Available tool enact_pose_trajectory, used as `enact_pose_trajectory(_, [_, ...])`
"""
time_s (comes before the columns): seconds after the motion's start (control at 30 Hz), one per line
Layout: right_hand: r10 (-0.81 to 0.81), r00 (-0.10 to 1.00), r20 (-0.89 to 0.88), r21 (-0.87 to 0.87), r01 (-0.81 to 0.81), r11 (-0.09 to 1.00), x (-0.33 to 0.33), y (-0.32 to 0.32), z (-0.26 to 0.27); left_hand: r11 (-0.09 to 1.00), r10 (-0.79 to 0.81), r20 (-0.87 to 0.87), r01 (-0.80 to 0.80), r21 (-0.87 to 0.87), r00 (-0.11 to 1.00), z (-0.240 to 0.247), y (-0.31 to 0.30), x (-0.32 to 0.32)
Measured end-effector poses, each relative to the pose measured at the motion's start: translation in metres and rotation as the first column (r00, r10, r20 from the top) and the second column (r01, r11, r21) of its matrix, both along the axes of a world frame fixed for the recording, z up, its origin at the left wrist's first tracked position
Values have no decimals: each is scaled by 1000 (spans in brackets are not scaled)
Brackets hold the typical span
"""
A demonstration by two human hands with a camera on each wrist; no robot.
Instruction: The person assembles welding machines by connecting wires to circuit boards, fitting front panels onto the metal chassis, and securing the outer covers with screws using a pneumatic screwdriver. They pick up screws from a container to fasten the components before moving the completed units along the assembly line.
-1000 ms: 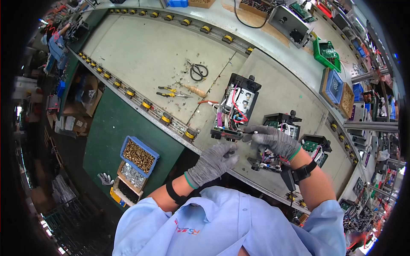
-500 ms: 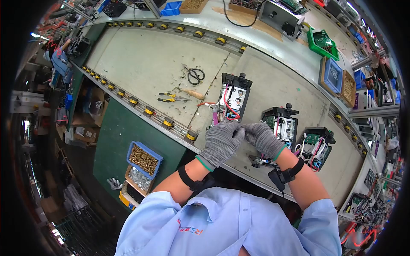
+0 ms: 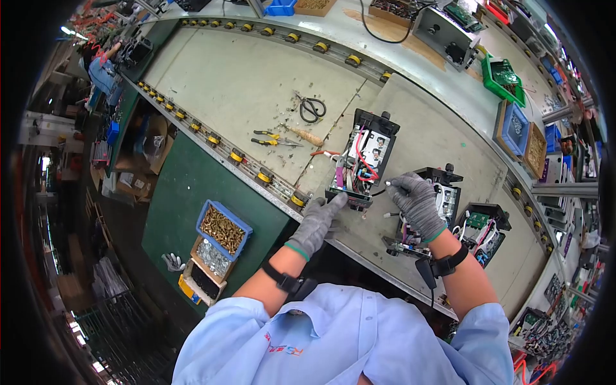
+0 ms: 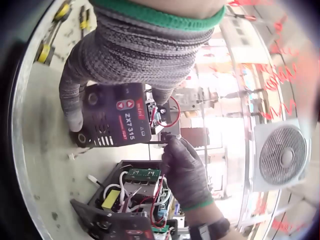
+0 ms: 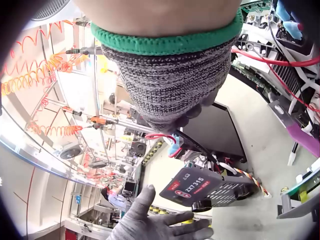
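A welder-like machine (image 3: 377,153) with its cover off lies in front of me, white parts and coloured wires exposed. My left hand (image 3: 314,224), in a grey knit glove, is at its front panel (image 4: 120,117), marked ZX7 315. The fingers are extended and spread in the right wrist view, close by the panel's knobs (image 5: 201,205). To the right of the machine, my gloved right hand (image 3: 418,204) pinches a black cable (image 5: 195,142) that runs toward the panel. The cable's far end is hidden behind the panel in the left wrist view.
Two more opened machines (image 3: 443,192) (image 3: 482,224) stand to the right. Scissors (image 3: 312,110), yellow-handled pliers (image 3: 274,138) and a wooden-handled tool (image 3: 308,136) lie beyond on the left. A blue bin of brass parts (image 3: 223,230) sits on the green surface, and rollers (image 3: 265,174) line the near edge.
Half a second ago both hands met at the machine's front end. Now they are apart: the left has drawn back to the panel's left side, the right has moved rightward holding the cable.
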State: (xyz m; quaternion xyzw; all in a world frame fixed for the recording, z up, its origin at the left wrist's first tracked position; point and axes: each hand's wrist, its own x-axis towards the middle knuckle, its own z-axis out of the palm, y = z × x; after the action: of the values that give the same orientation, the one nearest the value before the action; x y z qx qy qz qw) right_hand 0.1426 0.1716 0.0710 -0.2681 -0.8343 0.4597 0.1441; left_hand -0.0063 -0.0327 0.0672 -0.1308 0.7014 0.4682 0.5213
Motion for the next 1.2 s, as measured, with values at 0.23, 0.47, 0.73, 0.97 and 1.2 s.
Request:
enact_pose_trajectory(0.23, [393, 915, 87, 635, -356, 686, -23, -2, 28, 915, 192, 184, -244, 322, 964, -49, 4, 1])
enact_pose_trajectory(0.47, [550, 823, 144, 718, -469, 514, -75, -36, 36, 858, 162, 160, -219, 464, 974, -61, -18, -6])
enact_pose_trajectory(0.73, [549, 770, 324, 680, -593, 431, -112, -31, 3, 862, 86, 168, -158, 481, 982, -69, -31, -10])
enact_pose_trajectory(0.97, [517, 586, 624, 593, -786, 175, -118, -46, 6, 860, 103, 159, -169, 481, 982, -78, -35, -9])
enact_pose_trajectory(1.2, [501, 597, 626, 524, -798, 297, -113, -40, 1, 847, 94, 149, -158, 508, 984, -77, -37, -8])
